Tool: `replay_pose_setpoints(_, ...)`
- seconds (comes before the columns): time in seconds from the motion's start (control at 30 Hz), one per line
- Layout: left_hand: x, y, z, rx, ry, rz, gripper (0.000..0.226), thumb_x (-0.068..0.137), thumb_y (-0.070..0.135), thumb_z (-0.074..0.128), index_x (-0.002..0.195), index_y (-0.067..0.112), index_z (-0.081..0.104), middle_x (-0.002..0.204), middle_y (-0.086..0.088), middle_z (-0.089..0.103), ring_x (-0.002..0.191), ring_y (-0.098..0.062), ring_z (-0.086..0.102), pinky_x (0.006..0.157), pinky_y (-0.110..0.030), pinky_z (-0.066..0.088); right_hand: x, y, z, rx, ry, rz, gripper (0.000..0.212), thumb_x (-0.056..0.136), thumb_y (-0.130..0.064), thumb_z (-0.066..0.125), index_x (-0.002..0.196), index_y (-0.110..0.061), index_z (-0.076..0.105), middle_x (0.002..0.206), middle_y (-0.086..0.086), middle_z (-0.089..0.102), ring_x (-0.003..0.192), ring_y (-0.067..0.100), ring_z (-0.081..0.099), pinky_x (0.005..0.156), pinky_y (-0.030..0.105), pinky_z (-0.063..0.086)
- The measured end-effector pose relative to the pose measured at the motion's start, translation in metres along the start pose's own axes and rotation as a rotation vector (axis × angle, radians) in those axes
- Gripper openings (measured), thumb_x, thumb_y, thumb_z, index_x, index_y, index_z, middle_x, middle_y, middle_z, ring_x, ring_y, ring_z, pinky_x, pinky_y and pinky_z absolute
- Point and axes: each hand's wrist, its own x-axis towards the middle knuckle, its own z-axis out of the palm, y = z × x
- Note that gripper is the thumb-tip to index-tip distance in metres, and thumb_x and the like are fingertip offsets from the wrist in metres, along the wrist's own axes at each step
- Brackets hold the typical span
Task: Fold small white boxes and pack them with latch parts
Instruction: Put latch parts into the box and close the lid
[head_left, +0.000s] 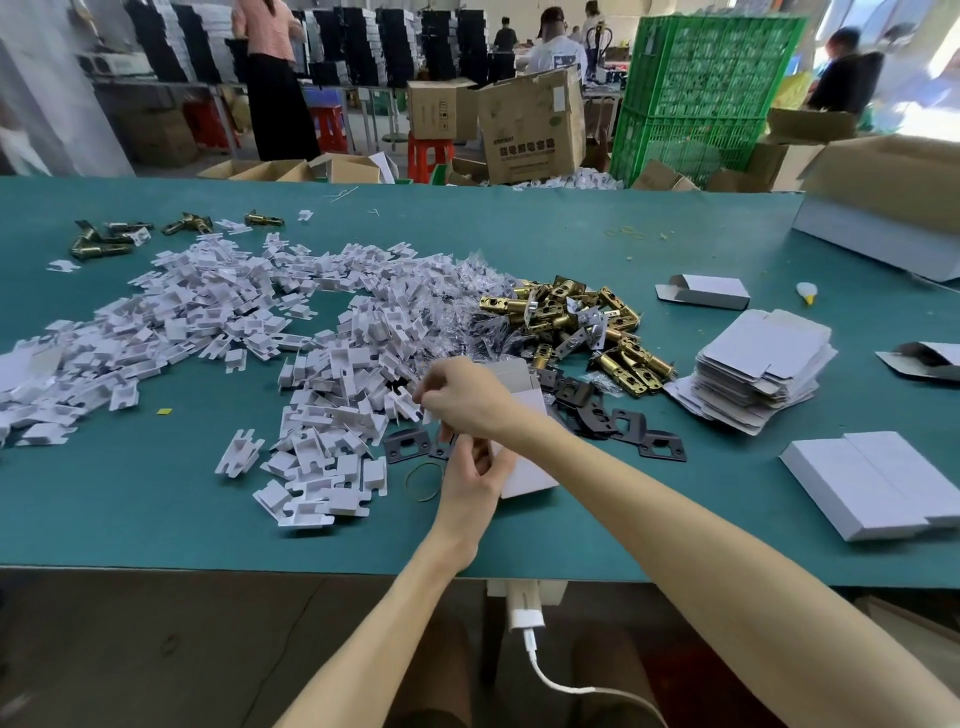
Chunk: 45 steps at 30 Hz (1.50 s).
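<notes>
A small white box (524, 410) stands half-folded on the green table (156, 519), its top flap up. My left hand (470, 480) grips its lower near edge. My right hand (462, 395) reaches across the box's left side, fingers curled and pinching something small and white at the edge of the pile; what exactly is hidden. Brass latch bolts (576, 322) lie heaped just beyond the box. Black strike plates (613, 421) lie beside it on the right. A stack of flat box blanks (758, 369) sits further right.
A wide pile of white card inserts (218, 332) and clear bags (457, 296) covers the left and centre. Finished white boxes (872, 483) lie at right, one folded box (706, 292) behind. A rubber band (423, 480) lies near my left hand. Cartons and a green crate (696, 93) stand beyond.
</notes>
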Motion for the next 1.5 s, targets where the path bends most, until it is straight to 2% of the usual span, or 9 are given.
replay_pose_setpoints(0.17, 0.001, -0.001, 0.003, -0.006, 0.036, -0.014, 0.019, 0.102, 0.021, 0.066, 0.12, 0.021, 0.058, 0.114, 0.006, 0.069, 0.094, 0.007, 0.065, 0.079, -0.009, 0.049, -0.012, 0.012, -0.021, 0.377, -0.048, 0.111, 0.032, 0.103, -0.02, 0.058, 0.1, 0.012, 0.062, 0.093, 0.021, 0.074, 0.083, 0.026, 0.078, 0.086, 0.046, 0.062)
replay_pose_setpoints(0.27, 0.001, -0.001, 0.004, -0.023, 0.045, -0.017, 0.02, 0.102, 0.02, 0.066, 0.12, 0.024, 0.058, 0.118, 0.006, 0.07, 0.096, 0.009, 0.066, 0.08, -0.008, 0.049, -0.02, 0.017, -0.035, 0.465, -0.109, 0.073, 0.044, 0.1, -0.031, 0.066, 0.11, 0.012, 0.065, 0.102, 0.017, 0.077, 0.097, 0.021, 0.077, 0.096, 0.041, 0.059)
replay_pose_setpoints(0.37, 0.001, -0.001, 0.004, -0.047, 0.06, -0.02, 0.019, 0.101, 0.02, 0.067, 0.117, 0.027, 0.058, 0.116, 0.007, 0.07, 0.095, 0.008, 0.067, 0.078, -0.009, 0.05, -0.029, 0.02, -0.048, 0.387, -0.127, 0.002, 0.052, 0.09, -0.029, 0.078, 0.128, 0.004, 0.063, 0.102, 0.003, 0.079, 0.098, 0.009, 0.075, 0.09, 0.021, 0.056)
replay_pose_setpoints(0.47, 0.002, -0.003, 0.004, -0.044, 0.055, -0.02, 0.021, 0.1, 0.023, 0.069, 0.117, 0.027, 0.058, 0.118, 0.006, 0.07, 0.104, -0.001, 0.067, 0.08, -0.012, 0.051, -0.033, 0.025, -0.057, 0.429, -0.064, -0.059, 0.038, 0.092, -0.019, 0.076, 0.121, 0.003, 0.065, 0.096, 0.013, 0.078, 0.093, 0.025, 0.077, 0.083, 0.029, 0.06)
replay_pose_setpoints(0.6, 0.002, -0.005, 0.003, -0.059, 0.046, -0.005, 0.028, 0.099, 0.025, 0.071, 0.123, 0.021, 0.058, 0.12, 0.002, 0.07, 0.098, 0.003, 0.068, 0.08, -0.012, 0.052, -0.039, 0.027, -0.065, 0.341, 0.044, -0.097, 0.028, 0.099, -0.027, 0.066, 0.089, -0.001, 0.068, 0.066, 0.007, 0.065, 0.055, 0.025, 0.066, 0.046, 0.024, 0.049)
replay_pose_setpoints(0.73, 0.002, -0.005, 0.003, -0.073, 0.044, 0.0, 0.033, 0.098, 0.027, 0.071, 0.126, 0.018, 0.057, 0.121, 0.001, 0.07, 0.101, 0.001, 0.069, 0.081, -0.014, 0.054, -0.042, 0.039, -0.07, 0.191, 0.097, -0.027, 0.033, 0.102, -0.028, 0.063, 0.11, 0.0, 0.047, 0.06, 0.003, 0.065, 0.043, 0.021, 0.058, 0.038, 0.026, 0.039)
replay_pose_setpoints(1.03, 0.001, -0.005, 0.003, -0.093, 0.039, 0.006, 0.029, 0.097, 0.024, 0.071, 0.122, 0.02, 0.058, 0.12, 0.001, 0.07, 0.1, 0.002, 0.07, 0.08, -0.015, 0.055, -0.048, 0.055, -0.076, 0.175, 0.162, -0.028, 0.012, 0.105, -0.024, 0.055, 0.101, -0.014, 0.051, 0.093, 0.01, 0.07, 0.068, 0.024, 0.076, 0.047, 0.028, 0.052)
replay_pose_setpoints(1.3, -0.001, -0.003, 0.001, -0.108, 0.02, 0.031, 0.03, 0.097, 0.022, 0.074, 0.124, 0.022, 0.062, 0.119, 0.004, 0.073, 0.109, -0.007, 0.069, 0.085, -0.019, 0.055, -0.05, 0.058, -0.088, 0.032, 0.302, -0.018, 0.03, 0.092, -0.019, 0.076, 0.108, -0.011, 0.053, 0.083, 0.008, 0.073, 0.067, 0.015, 0.073, 0.058, 0.026, 0.055)
replay_pose_setpoints(1.5, -0.004, -0.001, 0.001, -0.124, -0.012, 0.044, 0.034, 0.093, 0.024, 0.077, 0.124, 0.027, 0.064, 0.115, 0.011, 0.075, 0.108, -0.009, 0.07, 0.086, -0.022, 0.057, -0.051, 0.052, -0.094, -0.13, 0.331, -0.108, 0.018, 0.09, -0.015, 0.078, 0.107, -0.011, 0.073, 0.093, 0.006, 0.073, 0.077, 0.014, 0.068, 0.076, 0.024, 0.057)
